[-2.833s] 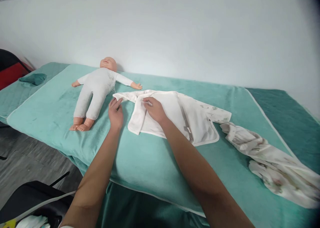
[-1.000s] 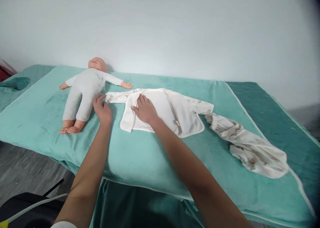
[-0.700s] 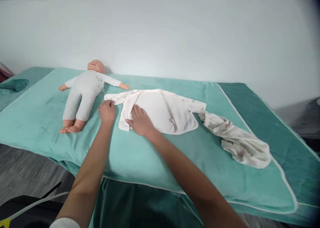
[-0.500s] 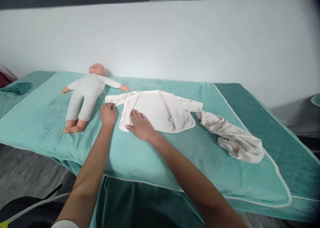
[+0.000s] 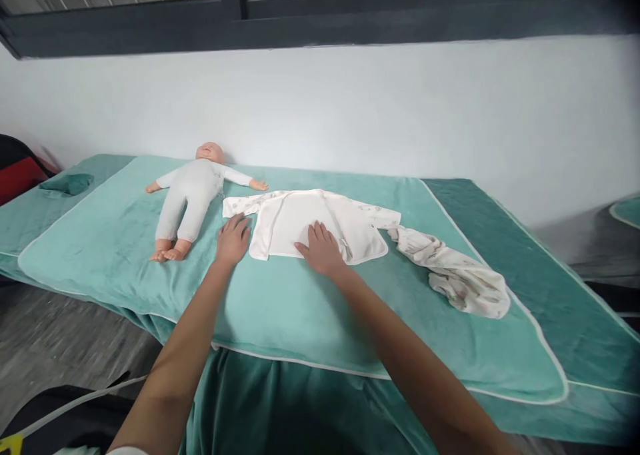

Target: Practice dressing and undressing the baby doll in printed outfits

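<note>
A small white baby top (image 5: 295, 225) with patterned sleeves lies spread open on the green bed cover (image 5: 295, 308). My right hand (image 5: 324, 248) rests on its white inner panel near the lower edge, fingers spread. Beside the top's left sleeve is my left hand (image 5: 233, 242), its fingers stretched out and nothing held. A baby doll (image 5: 190, 195) with a white cloth body lies face up further left, one arm reaching toward that sleeve. To the right, a crumpled white patterned cloth (image 5: 455, 275) touches or nearly touches the right sleeve.
A white wall (image 5: 320, 108) rises behind the bed, below a dark window frame (image 5: 350, 25). Something red and black (image 5: 23, 175) stands at the far left. A pale cable (image 5: 75, 403) runs past a black object at the lower left.
My right hand has moved rightward across the top, from its left side to the middle. My left hand has come off the sleeve end. The camera has tilted up.
</note>
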A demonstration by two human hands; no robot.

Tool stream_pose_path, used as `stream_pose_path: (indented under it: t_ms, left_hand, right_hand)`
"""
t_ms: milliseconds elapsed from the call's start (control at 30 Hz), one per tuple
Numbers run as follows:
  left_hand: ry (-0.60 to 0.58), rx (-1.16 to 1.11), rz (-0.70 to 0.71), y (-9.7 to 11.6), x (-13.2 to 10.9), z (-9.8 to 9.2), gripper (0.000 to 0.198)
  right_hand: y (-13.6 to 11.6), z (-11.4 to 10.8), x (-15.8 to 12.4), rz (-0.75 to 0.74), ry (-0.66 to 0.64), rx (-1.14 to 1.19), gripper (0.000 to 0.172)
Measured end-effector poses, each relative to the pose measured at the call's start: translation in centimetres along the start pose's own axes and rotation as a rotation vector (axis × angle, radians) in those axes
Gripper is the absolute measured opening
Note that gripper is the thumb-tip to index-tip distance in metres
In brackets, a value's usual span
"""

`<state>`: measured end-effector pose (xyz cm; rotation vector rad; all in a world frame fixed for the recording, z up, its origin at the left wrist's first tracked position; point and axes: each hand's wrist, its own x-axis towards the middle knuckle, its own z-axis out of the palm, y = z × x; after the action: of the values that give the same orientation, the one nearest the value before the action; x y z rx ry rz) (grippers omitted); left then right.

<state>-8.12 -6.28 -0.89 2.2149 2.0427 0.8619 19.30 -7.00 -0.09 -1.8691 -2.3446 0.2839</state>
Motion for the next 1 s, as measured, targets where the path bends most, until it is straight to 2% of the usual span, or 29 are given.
stream_pose_path:
  t_ms: [167, 300, 400, 533, 667, 767, 867, 1000]
  left_hand:
    - [-0.020, -0.035, -0.075, -0.5, 0.4, 0.6, 0.043]
    - [0.028, -0.069, -0.104, -0.9, 0.5, 0.7, 0.041]
    - [0.070, -0.090, -0.121, -0.9, 0.5, 0.6, 0.038]
    - [0.079, -0.075, -0.108, -0.3, 0.0, 0.1, 0.037]
    - [0.076, -0.013, -0.021, -0.8, 0.2, -2.0, 0.038]
    - [0.175, 0.009, -0.039, -3.2, 1.4, -4.8, 0.040]
    - [0.226, 0.060, -0.118, -7.0, 2.9, -7.6, 0.049]
    - [0.053, 0.074, -0.230, -12.1, 4.1, -9.7, 0.057]
  right_hand:
    - [-1.4, 0.0, 5.5, -0.031, 0.018, 0.027, 0.079]
    - [0.4, -0.2, 8.8, 0.022, 0.076, 0.024, 0.076]
    - [2.3, -0.2, 9.2, 0.074, 0.124, 0.016, 0.076]
    - [3.6, 0.3, 7.7, 0.143, 0.137, 0.005, 0.078]
    - [3.1, 0.7, 6.9, 0.153, 0.119, 0.005, 0.077]
    - [0.7, 0.0, 9.1, 0.115, 0.100, 0.141, 0.073]
    - [-4.2, -1.2, 13.6, 0.066, 0.145, 0.406, 0.071]
    - [-12.6, -1.4, 20.3, -0.073, 0.216, 0.514, 0.067]
